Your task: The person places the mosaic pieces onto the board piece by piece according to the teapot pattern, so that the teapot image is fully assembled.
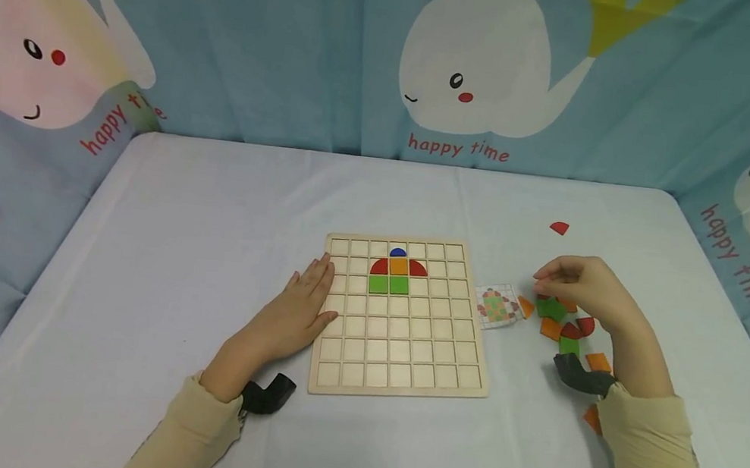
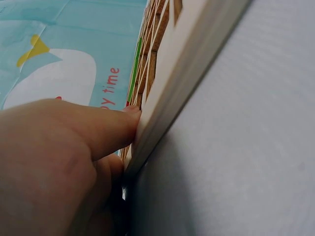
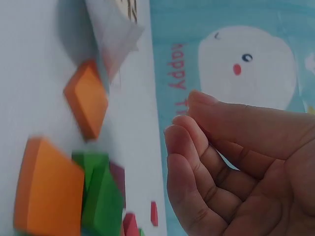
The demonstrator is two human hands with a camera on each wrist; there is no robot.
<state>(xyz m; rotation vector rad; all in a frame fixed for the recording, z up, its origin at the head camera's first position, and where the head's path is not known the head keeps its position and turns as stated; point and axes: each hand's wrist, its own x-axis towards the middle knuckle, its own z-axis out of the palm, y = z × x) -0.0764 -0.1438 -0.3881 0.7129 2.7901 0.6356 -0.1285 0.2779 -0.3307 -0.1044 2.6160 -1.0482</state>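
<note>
On the left edge of a wooden grid board (image 1: 397, 396) rests my left hand (image 1: 291, 315), its fingers straight and the thumb touching the frame. In the board's upper cells sit a blue half-circle (image 1: 398, 252), an orange square (image 1: 398, 267), two red quarter-circles (image 1: 380, 266) and two green squares (image 1: 399, 285). My right hand (image 1: 585, 287) hovers above a loose heap of pieces, fingers loosely bent and thumb close to the index fingertip. In the right wrist view nothing shows between those fingers (image 3: 179, 142). Beneath it lie a green piece (image 1: 551, 308) and an orange diamond (image 3: 87, 101).
A printed pattern card (image 1: 495, 315) lies beside the board's right edge. Farther back is a single red piece (image 1: 559, 227). Orange pieces (image 1: 598, 362) lie near the right wrist, one partly under the sleeve. A blue whale-print curtain (image 1: 278, 48) stands behind the white table (image 1: 214, 194).
</note>
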